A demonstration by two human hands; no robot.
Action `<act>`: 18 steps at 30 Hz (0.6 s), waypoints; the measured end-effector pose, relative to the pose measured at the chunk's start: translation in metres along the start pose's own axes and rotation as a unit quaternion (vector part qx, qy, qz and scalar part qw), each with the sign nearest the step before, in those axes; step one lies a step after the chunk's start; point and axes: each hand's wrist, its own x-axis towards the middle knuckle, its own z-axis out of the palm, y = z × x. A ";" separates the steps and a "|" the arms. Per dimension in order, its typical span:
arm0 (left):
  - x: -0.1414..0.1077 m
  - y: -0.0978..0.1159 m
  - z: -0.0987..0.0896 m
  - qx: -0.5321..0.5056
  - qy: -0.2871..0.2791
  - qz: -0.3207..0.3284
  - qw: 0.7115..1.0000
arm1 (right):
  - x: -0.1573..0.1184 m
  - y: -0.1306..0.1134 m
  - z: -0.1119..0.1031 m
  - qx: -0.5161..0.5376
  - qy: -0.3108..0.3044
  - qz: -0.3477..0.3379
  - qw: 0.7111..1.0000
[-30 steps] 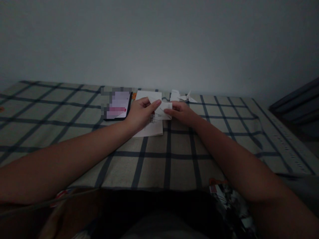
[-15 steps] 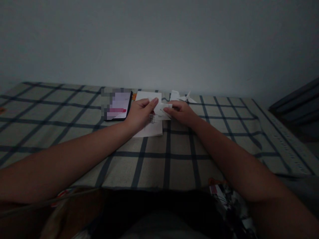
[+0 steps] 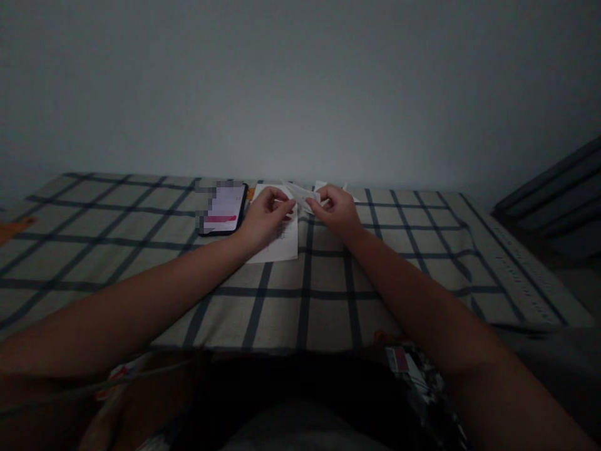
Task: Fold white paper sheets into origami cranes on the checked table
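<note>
A folded piece of white paper [image 3: 303, 194] is pinched between both hands, raised a little over the table. My left hand [image 3: 268, 216] grips its left end with thumb and forefinger. At the other end, my right hand [image 3: 337, 210] holds it between thumb and curled fingers. Below the left hand lies a white sheet or booklet [image 3: 282, 249] with some dark marks, partly covered by that hand. More white paper [image 3: 320, 185] shows behind the right hand, mostly hidden.
A phone [image 3: 224, 210] with a lit screen lies left of the white sheet. Checked cloth [image 3: 328, 319] covers the table, which meets a plain wall [image 3: 300, 88] at the back. Something orange [image 3: 16, 228] is at the far left edge.
The folded paper has been tilted up from a flatter pose, and its pointed end now rises to the upper left. My right hand now hides most of the folded paper crane behind it.
</note>
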 end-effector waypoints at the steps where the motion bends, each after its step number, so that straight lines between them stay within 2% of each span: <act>1: 0.000 0.004 0.001 0.002 -0.036 -0.009 0.999 | 0.000 0.000 0.000 -0.011 0.000 -0.027 1.000; 3: -0.001 0.014 0.004 0.013 -0.101 -0.037 0.994 | 0.000 -0.001 0.000 -0.026 -0.012 -0.072 0.997; 8: -0.002 0.029 0.017 -0.067 -0.090 -0.108 0.988 | -0.001 0.002 0.000 -0.065 -0.042 -0.115 0.990; 12: 0.001 0.018 0.017 -0.064 -0.021 -0.109 0.992 | -0.002 0.010 0.001 -0.072 -0.107 -0.138 0.982; 18: 0.002 0.003 0.000 -0.097 -0.058 -0.125 0.986 | -0.003 0.009 -0.003 -0.060 -0.152 -0.158 0.974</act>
